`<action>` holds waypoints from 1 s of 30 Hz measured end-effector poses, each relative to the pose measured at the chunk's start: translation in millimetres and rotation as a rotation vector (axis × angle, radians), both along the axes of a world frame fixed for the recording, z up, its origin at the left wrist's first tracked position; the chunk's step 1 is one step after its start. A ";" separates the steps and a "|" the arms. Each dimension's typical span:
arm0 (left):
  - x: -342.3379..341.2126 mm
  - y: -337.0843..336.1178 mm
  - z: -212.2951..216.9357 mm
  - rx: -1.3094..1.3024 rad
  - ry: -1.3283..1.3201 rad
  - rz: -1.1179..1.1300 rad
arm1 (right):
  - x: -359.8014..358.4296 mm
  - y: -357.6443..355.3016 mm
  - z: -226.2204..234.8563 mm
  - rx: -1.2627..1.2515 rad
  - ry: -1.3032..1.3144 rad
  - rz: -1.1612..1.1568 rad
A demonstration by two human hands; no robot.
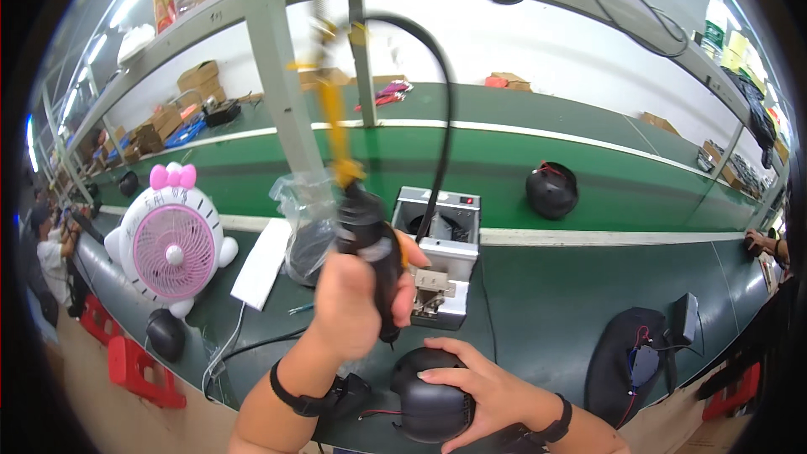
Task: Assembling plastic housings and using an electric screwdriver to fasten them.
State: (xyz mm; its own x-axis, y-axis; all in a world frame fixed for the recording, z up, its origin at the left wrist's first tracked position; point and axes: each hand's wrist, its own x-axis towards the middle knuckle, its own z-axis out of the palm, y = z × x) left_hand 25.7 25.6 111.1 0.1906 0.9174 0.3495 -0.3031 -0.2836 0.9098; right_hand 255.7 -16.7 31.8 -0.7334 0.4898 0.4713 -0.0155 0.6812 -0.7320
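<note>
My left hand is closed around a black electric screwdriver, held upright with its tip pointing down. It hangs from a yellow strap, and a black cable arches from it; the hand and tool are a little blurred. Just below the tip, on the bench, a round black plastic housing trails a thin red wire. My right hand grips this housing from the right, fingers over its top and thumb at its lower side. Beyond the hands stands a grey screw feeder. Another dark part lies beside my left wrist.
A pink and white fan, a white power strip and a clear plastic bag are on the left. Another black housing sits on the green belt. A black pouch with wires lies right; a shelf post rises ahead.
</note>
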 end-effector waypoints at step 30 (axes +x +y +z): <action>-1.4 9.1 -17.2 0.255 -0.144 -0.378 | -2.4 6.9 -19.7 -0.094 0.078 -0.109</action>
State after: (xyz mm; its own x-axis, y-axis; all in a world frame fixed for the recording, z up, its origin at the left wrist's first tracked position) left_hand 24.3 34.8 93.9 0.4274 0.6747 0.6018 -0.5463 -0.3377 0.7665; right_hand 253.3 -9.8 12.1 -0.6363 0.6090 0.4736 -0.0048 0.6108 -0.7918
